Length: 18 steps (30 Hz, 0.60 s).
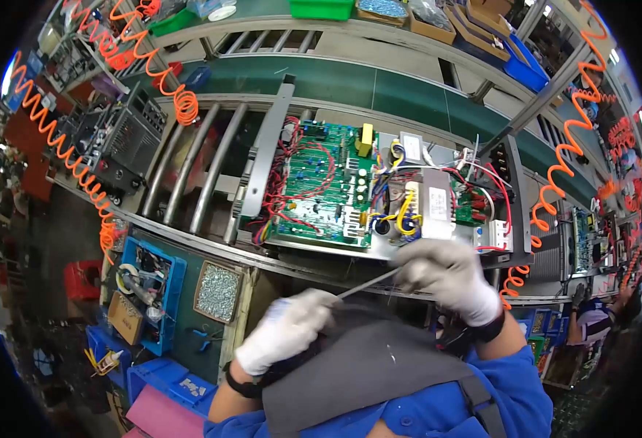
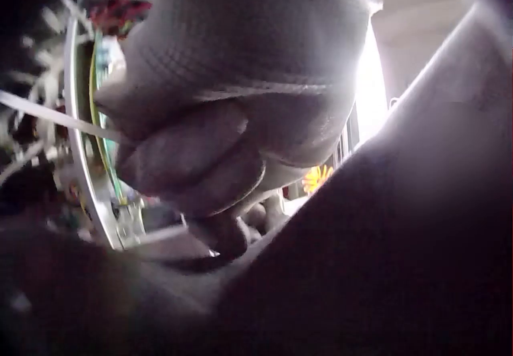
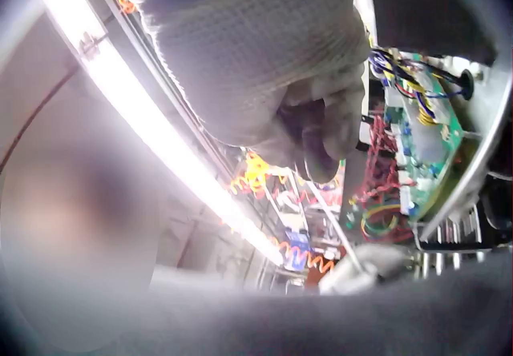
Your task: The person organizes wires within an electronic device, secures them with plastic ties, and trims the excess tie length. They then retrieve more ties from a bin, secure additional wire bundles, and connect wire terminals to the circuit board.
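Workshop floor, roller line (image 1: pixel 214 171) running left to right, green belt (image 1: pixel 409 98) on the far side, coiled orange hoses (image 1: pixel 51 139) left and right.

Head view: open chassis (image 1: pixel 314 252) on the line, green circuit board (image 1: pixel 321 182) in its left half, wired parts to the right of it. Thin strip (image 1: pixel 368 283) is between the two gloved hands, near side of the chassis, over the dark apron (image 1: pixel 350 365). Long axis goes left-near to right-far, shallow slant. Left hand (image 1: pixel 284 332) grips the left end, fingers curled. Right hand (image 1: pixel 449 281) has the right end in its fingers and overlaps the chassis's near edge in this view, so I read it as the closer hand to the chassis. Can't tell if it touches.

Left wrist view: glove fingers folded over, strip leaving them toward the left of frame. Strip's end inside the grip is hidden. Dark and blurred, can't tell which fingertips press.

Right wrist view: strip comes out at the bent fingertips and runs straight to the other glove. Looks like a pinch; exact thumb contact not visible. Board and wiring sit off to one side of the strip's axis, apart from it.
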Each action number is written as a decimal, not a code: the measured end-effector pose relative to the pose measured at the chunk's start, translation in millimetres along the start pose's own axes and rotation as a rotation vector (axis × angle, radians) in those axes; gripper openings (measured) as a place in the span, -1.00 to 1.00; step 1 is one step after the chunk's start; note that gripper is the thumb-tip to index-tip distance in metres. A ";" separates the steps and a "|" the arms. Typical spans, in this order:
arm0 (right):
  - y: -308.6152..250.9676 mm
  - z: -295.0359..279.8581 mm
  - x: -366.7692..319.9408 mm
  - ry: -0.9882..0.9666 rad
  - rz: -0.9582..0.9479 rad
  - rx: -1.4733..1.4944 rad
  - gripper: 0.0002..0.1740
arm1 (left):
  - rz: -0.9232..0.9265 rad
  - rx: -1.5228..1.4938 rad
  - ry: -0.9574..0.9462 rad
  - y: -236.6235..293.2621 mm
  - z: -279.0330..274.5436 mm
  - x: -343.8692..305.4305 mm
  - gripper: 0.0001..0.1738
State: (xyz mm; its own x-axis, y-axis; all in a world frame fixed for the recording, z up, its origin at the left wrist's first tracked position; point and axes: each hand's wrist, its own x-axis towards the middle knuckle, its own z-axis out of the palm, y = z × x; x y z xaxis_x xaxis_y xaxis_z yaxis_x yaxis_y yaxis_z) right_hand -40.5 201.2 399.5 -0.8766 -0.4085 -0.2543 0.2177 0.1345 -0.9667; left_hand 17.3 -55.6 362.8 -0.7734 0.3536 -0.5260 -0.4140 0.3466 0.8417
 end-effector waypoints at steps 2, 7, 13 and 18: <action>-15.0 -4.0 11.1 0.046 0.028 -0.093 -0.81 | 0.036 -0.256 0.426 -28.3 -25.2 -7.9 -0.63; -20.5 57.2 51.4 -0.416 -0.383 -0.451 -0.78 | 0.311 0.027 0.157 3.4 -34.2 -10.0 -0.76; -56.3 20.3 123.9 -0.632 -0.466 -1.050 -0.77 | 0.405 0.021 0.562 -43.3 -30.7 -4.3 -0.82; -35.6 31.6 194.2 -0.884 -0.441 -0.978 -0.48 | 0.354 0.293 1.093 -47.3 -12.4 17.7 -0.74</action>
State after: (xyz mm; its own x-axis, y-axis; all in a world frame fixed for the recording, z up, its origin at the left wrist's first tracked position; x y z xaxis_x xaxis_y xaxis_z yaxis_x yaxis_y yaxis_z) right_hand -205.0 88.6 383.6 -0.1543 -0.9620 -0.2252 -0.7098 0.2665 -0.6520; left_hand 17.2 -76.5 315.2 -0.8816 -0.4105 0.2330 -0.0789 0.6148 0.7847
